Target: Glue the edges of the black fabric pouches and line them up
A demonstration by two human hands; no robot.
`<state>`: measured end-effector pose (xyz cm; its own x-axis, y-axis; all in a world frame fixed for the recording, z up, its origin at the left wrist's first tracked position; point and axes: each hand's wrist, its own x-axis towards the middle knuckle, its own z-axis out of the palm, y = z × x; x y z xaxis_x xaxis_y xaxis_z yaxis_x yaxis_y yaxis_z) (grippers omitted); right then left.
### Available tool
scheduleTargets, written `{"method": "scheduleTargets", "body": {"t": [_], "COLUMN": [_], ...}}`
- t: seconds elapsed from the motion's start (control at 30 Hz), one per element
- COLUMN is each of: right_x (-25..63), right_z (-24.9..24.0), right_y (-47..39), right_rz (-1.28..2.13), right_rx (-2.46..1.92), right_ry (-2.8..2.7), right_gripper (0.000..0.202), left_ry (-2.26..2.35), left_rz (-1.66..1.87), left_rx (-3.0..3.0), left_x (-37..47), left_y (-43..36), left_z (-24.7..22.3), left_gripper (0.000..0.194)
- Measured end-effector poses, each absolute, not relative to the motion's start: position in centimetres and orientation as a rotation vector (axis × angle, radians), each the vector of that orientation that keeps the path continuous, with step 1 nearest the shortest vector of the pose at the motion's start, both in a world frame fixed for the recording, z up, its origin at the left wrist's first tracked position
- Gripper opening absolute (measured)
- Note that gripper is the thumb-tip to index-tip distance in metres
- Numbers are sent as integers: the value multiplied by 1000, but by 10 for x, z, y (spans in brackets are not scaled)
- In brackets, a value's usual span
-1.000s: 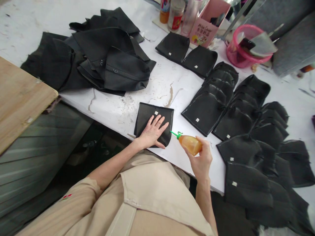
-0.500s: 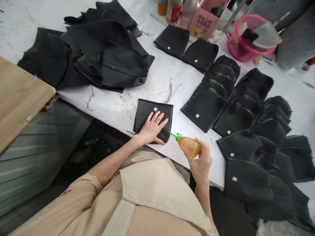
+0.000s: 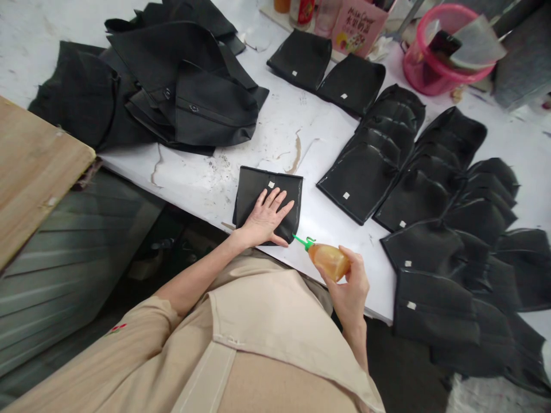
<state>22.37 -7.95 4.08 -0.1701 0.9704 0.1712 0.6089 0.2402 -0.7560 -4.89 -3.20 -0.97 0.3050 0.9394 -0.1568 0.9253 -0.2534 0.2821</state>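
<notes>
My left hand [image 3: 264,219] lies flat, fingers spread, on a black square fabric piece [image 3: 253,186] with a small white tag, at the near edge of the white table [image 3: 193,183]. My right hand [image 3: 350,284] grips a small amber squeeze bottle [image 3: 329,259] with a green nozzle. The nozzle points left at the lower right corner of that piece, just off its edge.
Several overlapping black pieces with white tags [image 3: 430,229] cover the table's right side. A heap of black fabric parts [image 3: 172,86] lies at the far left. A pink basket [image 3: 439,63], a pink box [image 3: 361,26] and bottles stand at the back. A wooden board [image 3: 34,172] sits left.
The bottle in my right hand has dropped slightly toward the table edge, nozzle staying near the piece's corner. My left hand stays pressed on the piece. The view has tilted.
</notes>
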Motion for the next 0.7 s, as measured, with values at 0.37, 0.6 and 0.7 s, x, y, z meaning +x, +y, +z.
{"method": "scheduleTargets", "body": {"t": [0.37, 0.6, 0.7], "right_x": [230, 227, 230], "right_z": [38, 15, 10], "right_y": [-92, -87, -86], "right_rz": [861, 1061, 1116], "right_rx": [-1515, -1621, -1627], "right_ry": [-1765, -1396, -1365], "right_gripper": [51, 63, 65], "left_ry": [1685, 1692, 1690], "left_rz": [62, 70, 65], "left_rx": [2254, 2246, 2242], "left_x": [-49, -48, -49], "left_y": [-33, -32, -32], "left_z": [-12, -11, -10], "left_gripper": [123, 123, 123]}}
